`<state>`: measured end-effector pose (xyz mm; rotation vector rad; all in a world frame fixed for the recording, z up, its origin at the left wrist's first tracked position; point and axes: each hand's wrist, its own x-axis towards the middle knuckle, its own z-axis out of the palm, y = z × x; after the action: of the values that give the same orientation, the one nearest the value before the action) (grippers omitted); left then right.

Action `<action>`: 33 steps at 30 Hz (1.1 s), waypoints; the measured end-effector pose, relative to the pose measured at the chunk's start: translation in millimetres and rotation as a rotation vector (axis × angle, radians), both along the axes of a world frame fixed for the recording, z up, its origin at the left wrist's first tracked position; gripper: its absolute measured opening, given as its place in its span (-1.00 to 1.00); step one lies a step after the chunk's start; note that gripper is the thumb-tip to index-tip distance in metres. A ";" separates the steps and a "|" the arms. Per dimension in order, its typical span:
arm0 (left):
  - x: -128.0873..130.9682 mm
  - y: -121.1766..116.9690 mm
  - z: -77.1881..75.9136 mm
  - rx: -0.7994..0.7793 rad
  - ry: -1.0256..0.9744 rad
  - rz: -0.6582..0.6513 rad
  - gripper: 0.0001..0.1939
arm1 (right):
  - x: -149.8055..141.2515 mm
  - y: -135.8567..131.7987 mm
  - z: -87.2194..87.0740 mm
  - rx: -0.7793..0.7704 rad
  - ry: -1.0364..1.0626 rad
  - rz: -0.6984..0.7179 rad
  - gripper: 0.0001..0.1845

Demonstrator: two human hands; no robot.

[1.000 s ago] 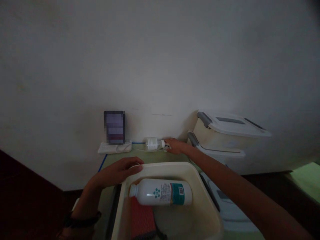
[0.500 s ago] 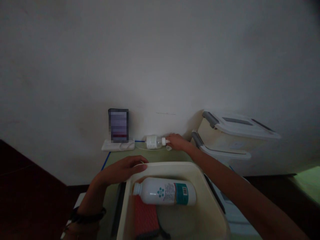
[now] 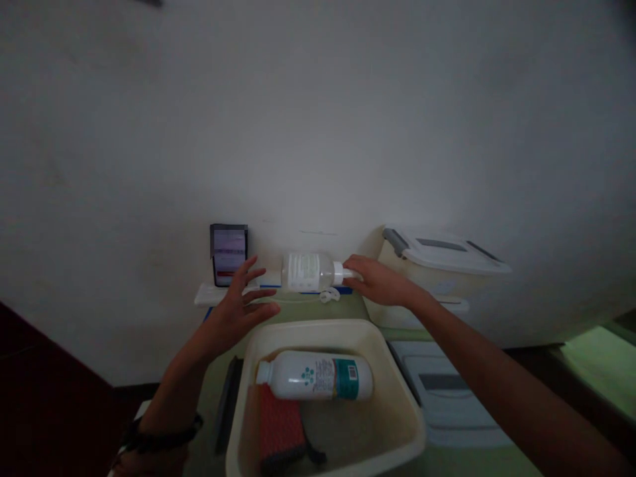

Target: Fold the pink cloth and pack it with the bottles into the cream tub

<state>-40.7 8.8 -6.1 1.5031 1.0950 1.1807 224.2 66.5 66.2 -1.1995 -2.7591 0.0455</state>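
My right hand [image 3: 373, 278] is closed around the white pump top of a clear pump bottle [image 3: 305, 271], which lies sideways in the air beyond the basin with its base toward the left. My left hand [image 3: 243, 308] is open, fingers spread, a little left of the bottle's base and touching nothing I can see. Below both hands stands a cream basin [image 3: 420, 434]. In it a white bottle [image 3: 303, 376] with a teal label lies on its side, partly over a red textured item [image 3: 281, 424] with a dark edge.
Against the wall a phone or tablet [image 3: 230, 255] leans upright behind a white power strip [image 3: 205, 295] with a white cable. A lidded storage box [image 3: 447, 250] stands at the right, and a pale blue lid [image 3: 452, 391] lies beside the basin. The table [image 3: 293, 311] is green.
The pump bottle has come up and nearer in my right hand. My left hand has left the basin's rim, moving up toward the bottle with fingers spread.
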 end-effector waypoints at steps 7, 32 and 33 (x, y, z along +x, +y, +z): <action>1.7 -22.9 23.3 0.029 0.018 -0.372 -0.31 | 0.1 -51.8 14.3 -0.152 0.176 0.015 -0.75; -0.9 -44.1 43.7 -0.051 0.304 -0.658 -0.52 | -8.7 -87.8 -8.3 -0.711 0.177 0.174 -0.48; -0.8 -43.7 43.7 -0.059 0.311 -0.658 -0.53 | -9.2 -87.9 -9.7 -0.720 0.173 0.173 -0.48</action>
<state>-41.5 -35.0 37.6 1.8428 0.7192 0.4670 215.1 -21.4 56.5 -0.9883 -2.7448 1.1785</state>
